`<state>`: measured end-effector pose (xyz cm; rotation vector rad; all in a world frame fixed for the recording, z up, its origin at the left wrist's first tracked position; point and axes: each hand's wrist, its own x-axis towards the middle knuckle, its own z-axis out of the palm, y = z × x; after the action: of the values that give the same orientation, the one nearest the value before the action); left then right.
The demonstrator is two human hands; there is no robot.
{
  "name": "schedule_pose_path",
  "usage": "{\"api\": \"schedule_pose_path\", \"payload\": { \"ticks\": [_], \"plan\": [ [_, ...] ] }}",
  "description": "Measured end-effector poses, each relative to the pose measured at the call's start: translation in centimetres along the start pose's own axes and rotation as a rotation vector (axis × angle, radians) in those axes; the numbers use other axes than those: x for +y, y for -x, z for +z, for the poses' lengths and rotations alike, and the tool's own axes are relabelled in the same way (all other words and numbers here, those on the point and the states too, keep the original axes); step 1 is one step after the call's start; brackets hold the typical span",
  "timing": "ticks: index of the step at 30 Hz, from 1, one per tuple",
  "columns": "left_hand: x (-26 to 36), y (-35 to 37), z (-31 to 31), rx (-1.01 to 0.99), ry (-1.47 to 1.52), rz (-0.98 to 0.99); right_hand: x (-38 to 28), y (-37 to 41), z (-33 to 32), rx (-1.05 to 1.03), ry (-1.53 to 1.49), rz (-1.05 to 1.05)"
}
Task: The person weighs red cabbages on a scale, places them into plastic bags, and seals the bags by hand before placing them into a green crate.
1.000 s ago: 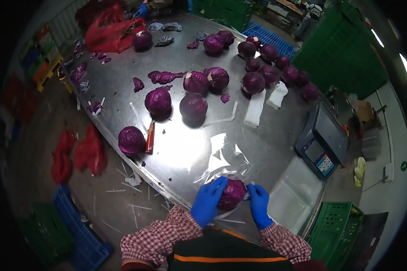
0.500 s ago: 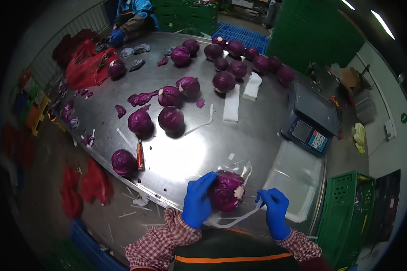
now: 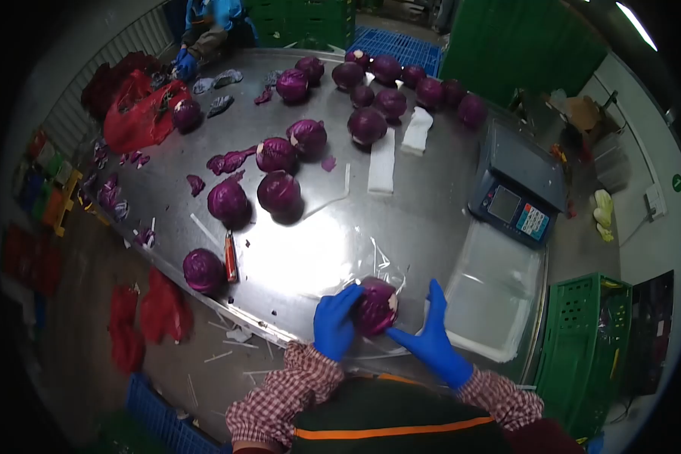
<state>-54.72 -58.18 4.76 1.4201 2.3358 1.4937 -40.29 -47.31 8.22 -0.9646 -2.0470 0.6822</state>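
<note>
At the near edge of the steel table, a red cabbage (image 3: 374, 309) with a pale cut stem facing right rests in clear plastic film (image 3: 380, 263). My left hand (image 3: 333, 321), in a blue glove, grips its left side, with the fingertips near the top. My right hand (image 3: 433, 339), also gloved in blue, is open on the other side. Its thumb reaches to the lower right of the cabbage while the fingers point up, apart from it. The film spreads over the metal behind and below the cabbage; its edges are hard to make out.
A digital scale (image 3: 518, 185) stands right, beyond a stack of clear plastic sheets (image 3: 492, 287). Several cabbages (image 3: 280, 195) lie left and at the back. A red-handled knife (image 3: 231, 257) lies near a cabbage at left. A co-worker's gloved hand (image 3: 184, 64) is at the far left corner.
My right hand has let go of the white strip and opened, moving left toward the cabbage. The cabbage has turned slightly and the film behind it stands higher. The camera view has shifted slightly.
</note>
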Motion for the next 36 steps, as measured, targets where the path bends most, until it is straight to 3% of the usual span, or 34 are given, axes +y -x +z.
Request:
{"api": "schedule_pose_path", "payload": {
  "ticks": [2, 3, 5, 7, 9, 10, 11, 12, 13, 15, 17, 19, 21, 24, 25, 27, 28, 33, 35, 36],
  "plan": [
    [2.1, 0.2, -0.7, -0.097, -0.115, 0.108, 1.1, -0.6, 2.3, -0.239, -0.169, 0.168],
    [2.7, -0.1, -0.9, -0.187, -0.224, 0.224, 1.6, -0.9, 2.4, -0.230, -0.186, 0.162],
    [1.8, 0.9, -0.4, -0.225, -0.230, 0.244, 3.6, -2.0, 1.9, -0.631, -0.063, 0.324],
    [2.1, 2.5, 0.2, 0.149, -0.335, -0.193, 6.9, -0.2, 3.0, -0.592, -0.177, 0.221],
    [1.0, 4.1, 1.0, 0.141, -0.298, -0.301, 8.2, 0.6, 3.5, -0.454, -0.238, 0.154],
    [0.5, 4.4, 1.3, 0.057, -0.133, -0.431, 7.5, 0.1, 3.5, -0.454, -0.245, 0.150],
    [0.2, 4.5, 1.5, -0.026, 0.035, -0.558, 6.2, -0.9, 3.4, -0.255, -0.060, -0.052],
    [-0.1, 4.1, 1.1, -0.069, -0.055, -0.425, 5.4, -1.9, 3.5, -0.051, 0.123, -0.252],
    [-0.3, 3.8, 0.9, -0.066, -0.064, -0.422, 5.9, -2.7, 3.6, -0.047, 0.114, -0.253],
    [-0.5, 3.3, 0.3, -0.085, -0.118, -0.293, 6.9, -3.6, 4.0, -0.635, -0.166, 0.041],
    [-0.1, 3.1, 0.3, -0.073, -0.136, -0.249, 6.5, -3.9, 4.2, -0.623, -0.018, -0.032],
    [1.1, 3.2, 1.9, 0.183, -0.099, -0.496, 6.3, -4.0, 4.3, -0.670, -0.108, 0.092],
    [0.9, 3.7, 2.8, 0.176, -0.131, -0.583, 6.3, -2.9, 4.4, -0.593, -0.193, 0.049],
    [0.1, 4.5, 2.5, 0.079, -0.082, -0.521, 6.7, -1.3, 4.5, -0.460, -0.593, 0.373],
    [0.0, 4.4, 2.0, 0.075, -0.081, -0.530, 7.0, -1.1, 4.2, -0.466, -0.589, 0.381],
    [0.3, 4.0, 0.9, 0.122, -0.137, -0.343, 7.1, -1.1, 3.5, -0.458, -0.562, 0.488],
    [1.1, 3.7, 1.0, 0.129, -0.092, -0.377, 6.0, -0.1, 3.4, -0.416, -0.429, 0.239],
    [2.2, 4.8, 2.4, 0.156, -0.209, -0.300, 7.7, 2.0, 3.2, -0.501, -0.230, 0.299],
    [2.1, 6.0, 3.1, 0.143, -0.100, -0.495, 8.7, 2.9, 2.9, -0.475, -0.388, 0.292],
    [2.7, 5.9, 3.0, 0.081, -0.163, -0.492, 7.9, 2.6, 2.5, -0.418, -0.451, 0.286]
  ]
}}
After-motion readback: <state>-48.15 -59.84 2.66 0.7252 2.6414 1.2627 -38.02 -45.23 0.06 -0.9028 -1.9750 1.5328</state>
